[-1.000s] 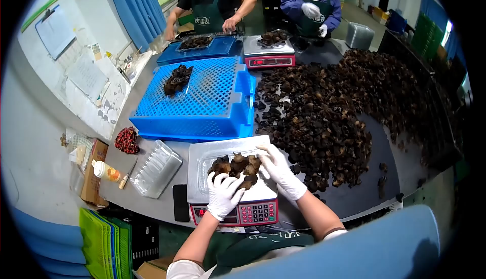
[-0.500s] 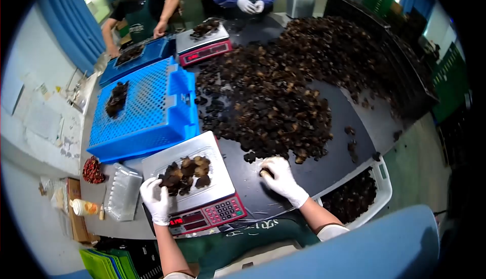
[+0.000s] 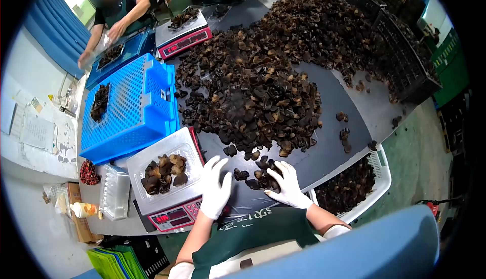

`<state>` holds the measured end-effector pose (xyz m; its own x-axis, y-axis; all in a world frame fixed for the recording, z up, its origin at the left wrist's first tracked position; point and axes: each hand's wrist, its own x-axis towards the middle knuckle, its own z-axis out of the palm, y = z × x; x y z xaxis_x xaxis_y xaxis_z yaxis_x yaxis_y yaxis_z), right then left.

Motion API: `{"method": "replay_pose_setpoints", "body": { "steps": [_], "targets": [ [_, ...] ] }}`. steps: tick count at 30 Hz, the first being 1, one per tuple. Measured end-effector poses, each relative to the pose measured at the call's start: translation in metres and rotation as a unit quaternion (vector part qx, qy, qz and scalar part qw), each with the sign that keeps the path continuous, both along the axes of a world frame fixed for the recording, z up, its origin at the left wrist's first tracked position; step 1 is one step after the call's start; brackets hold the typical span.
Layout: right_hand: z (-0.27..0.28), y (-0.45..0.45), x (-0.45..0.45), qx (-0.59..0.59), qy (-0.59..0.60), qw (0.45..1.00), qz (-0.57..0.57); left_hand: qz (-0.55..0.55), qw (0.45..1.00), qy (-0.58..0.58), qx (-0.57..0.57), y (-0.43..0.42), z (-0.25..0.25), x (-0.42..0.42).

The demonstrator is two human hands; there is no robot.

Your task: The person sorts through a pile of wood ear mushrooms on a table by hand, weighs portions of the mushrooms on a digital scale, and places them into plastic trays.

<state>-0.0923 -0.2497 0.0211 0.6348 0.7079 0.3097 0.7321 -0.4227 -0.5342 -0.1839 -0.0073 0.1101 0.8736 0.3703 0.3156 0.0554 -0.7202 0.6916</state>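
My left hand, in a white glove, is held beside the right edge of a digital weighing scale. Its fingers are spread and nothing is in them. My right hand, gloved too, rests on the dark table with its fingers apart, touching a small cluster of wood ear mushrooms. On the scale sits a clear plastic tray with several brownish wood ears in it. A large heap of wood ears lies just beyond my hands.
A blue crate stands left of the heap, with a second scale behind it. Clear empty trays and a bottle are at left. A white basket is at right. Two people stand across the table.
My left hand has left the tray on the scale and moved right. My right hand has opened out over a small cluster of wood ears. The view has shifted slightly.
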Motion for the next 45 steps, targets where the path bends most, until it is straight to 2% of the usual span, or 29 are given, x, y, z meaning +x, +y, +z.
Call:
{"method": "replay_pose_setpoints", "body": {
  "steps": [3, 5, 6, 8, 11, 12, 13, 15, 17, 19, 20, 21, 22, 23, 25, 29, 33, 35, 37, 39, 42, 43, 45],
  "targets": [
    [-0.006, -0.013, 0.006, -0.013, 0.014, 1.0, 0.0, 0.034, 0.996, 0.084, 0.005, 0.002, -0.058, 0.048],
    [-0.002, -0.011, 0.012, -0.031, 0.052, 0.998, 0.01, 0.097, 0.986, 0.104, 0.092, 0.009, -0.104, 0.072],
    [-0.003, -0.007, 0.018, -0.034, 0.06, 0.997, 0.026, 0.097, 0.985, 0.105, 0.092, 0.008, -0.119, 0.075],
    [-0.006, 0.008, 0.026, -0.05, 0.058, 0.996, 0.034, 0.137, 0.962, 0.18, 0.153, 0.005, -0.137, 0.08],
    [-0.015, 0.03, 0.034, -0.043, 0.042, 0.996, 0.062, 0.063, 0.989, 0.023, 0.129, -0.002, -0.136, 0.069],
    [-0.018, 0.032, 0.035, -0.022, 0.055, 0.994, 0.087, 0.022, 0.997, 0.028, 0.065, -0.011, -0.117, 0.063],
    [-0.021, 0.034, 0.037, 0.0, 0.068, 0.991, 0.112, -0.011, 0.997, 0.078, 0.024, -0.014, -0.126, 0.051],
    [-0.028, 0.032, 0.033, 0.009, 0.091, 0.988, 0.128, -0.032, 0.998, 0.008, 0.047, -0.042, -0.123, 0.029],
    [-0.034, 0.033, 0.027, 0.029, 0.075, 0.987, 0.136, -0.019, 0.999, 0.007, -0.044, -0.069, -0.118, 0.016],
    [-0.037, 0.042, 0.02, 0.054, 0.093, 0.987, 0.117, 0.009, 0.998, -0.002, -0.07, -0.078, -0.139, 0.016],
    [-0.039, 0.048, 0.017, 0.064, 0.106, 0.986, 0.108, 0.038, 0.992, -0.018, -0.116, -0.083, -0.14, 0.019],
    [-0.042, 0.055, 0.017, 0.106, 0.065, 0.987, 0.103, 0.07, 0.984, -0.037, -0.161, -0.086, -0.135, 0.026],
    [-0.044, 0.057, 0.014, 0.128, 0.117, 0.981, 0.09, 0.079, 0.976, -0.04, -0.197, -0.087, -0.13, 0.031],
    [-0.043, 0.06, 0.014, 0.148, 0.171, 0.971, 0.079, 0.078, 0.972, -0.061, -0.214, -0.087, -0.128, 0.033],
    [-0.027, 0.071, 0.019, 0.206, 0.106, 0.97, 0.078, 0.102, 0.968, -0.086, -0.213, -0.085, -0.117, 0.037],
    [0.001, 0.105, 0.028, 0.253, 0.074, 0.956, 0.126, 0.109, 0.961, -0.14, -0.214, -0.058, -0.067, 0.034],
    [0.074, 0.171, 0.022, 0.275, 0.052, 0.935, 0.218, 0.115, 0.972, -0.154, -0.137, 0.004, 0.002, 0.009],
    [0.09, 0.206, 0.006, 0.24, 0.095, 0.938, 0.231, 0.16, 0.968, -0.192, -0.011, 0.042, 0.02, -0.007],
    [0.122, 0.234, -0.007, 0.166, 0.15, 0.939, 0.262, 0.15, 0.977, -0.15, 0.014, 0.08, 0.037, -0.031],
    [0.108, 0.269, -0.014, 0.141, 0.086, 0.945, 0.283, 0.124, 0.986, -0.104, 0.047, 0.116, 0.046, -0.048],
    [0.101, 0.286, -0.015, 0.085, -0.025, 0.951, 0.296, 0.059, 0.985, 0.055, 0.15, 0.16, 0.047, -0.068],
    [0.094, 0.288, -0.013, 0.078, -0.041, 0.952, 0.292, 0.054, 0.969, 0.064, 0.234, 0.17, 0.035, -0.073],
    [0.094, 0.282, -0.011, 0.03, -0.071, 0.957, 0.278, 0.056, 0.951, 0.068, 0.295, 0.173, 0.024, -0.08]
  ]
}}
